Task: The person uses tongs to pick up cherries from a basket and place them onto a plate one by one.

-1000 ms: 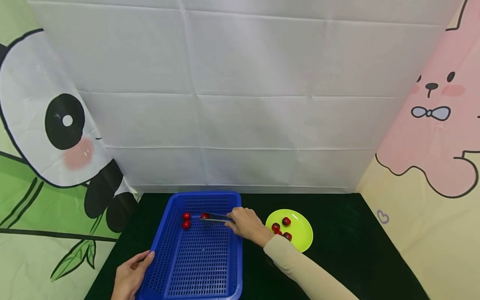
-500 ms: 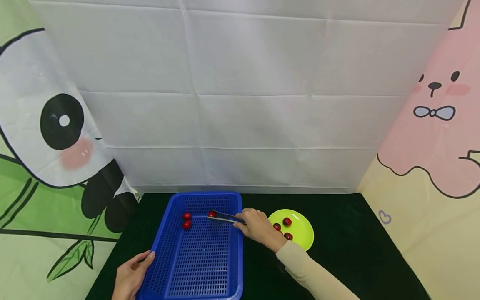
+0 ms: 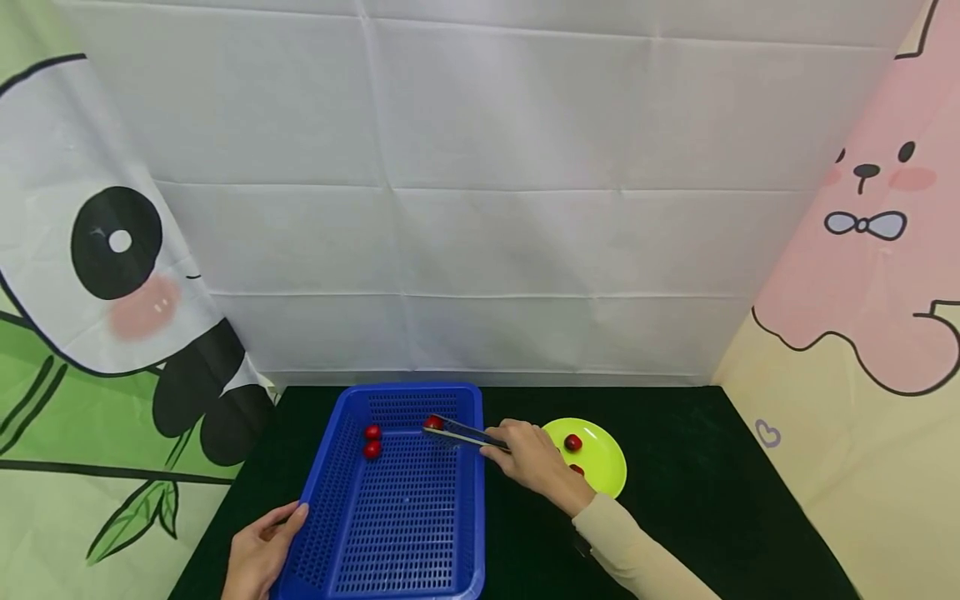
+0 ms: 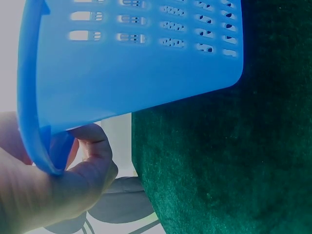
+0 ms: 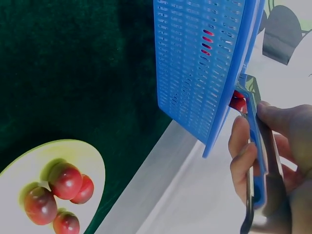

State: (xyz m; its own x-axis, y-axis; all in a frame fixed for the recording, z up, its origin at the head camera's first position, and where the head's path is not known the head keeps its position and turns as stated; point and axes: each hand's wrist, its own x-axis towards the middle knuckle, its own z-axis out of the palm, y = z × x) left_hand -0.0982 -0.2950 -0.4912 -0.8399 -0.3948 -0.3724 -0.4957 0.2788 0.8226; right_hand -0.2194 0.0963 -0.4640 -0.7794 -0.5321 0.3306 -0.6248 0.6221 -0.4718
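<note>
My left hand (image 3: 262,550) grips the left rim of a blue perforated plastic basket (image 3: 480,508); the left wrist view shows the thumb and a finger curled about the rim (image 4: 27,97). With my right hand (image 3: 532,461) I hold metal tongs (image 3: 468,434). Between their tips is a small round red fruit (image 3: 433,422), above the basket's far right part; the right wrist view shows it partly hidden behind the basket rim. Two more red fruits (image 3: 372,442) lie inside the basket, toward the far left.
A yellow-green plate (image 3: 606,471) stands right of the basket, partly covered by my right hand. Several dark red fruits (image 5: 65,181) lie on it. Dark green cloth (image 3: 697,500) covers the table, and a white sheet (image 3: 487,250) hangs behind.
My right hand has moved right, carrying the tongs and the red fruit toward the basket's right side. The left hand and the basket stay in place.
</note>
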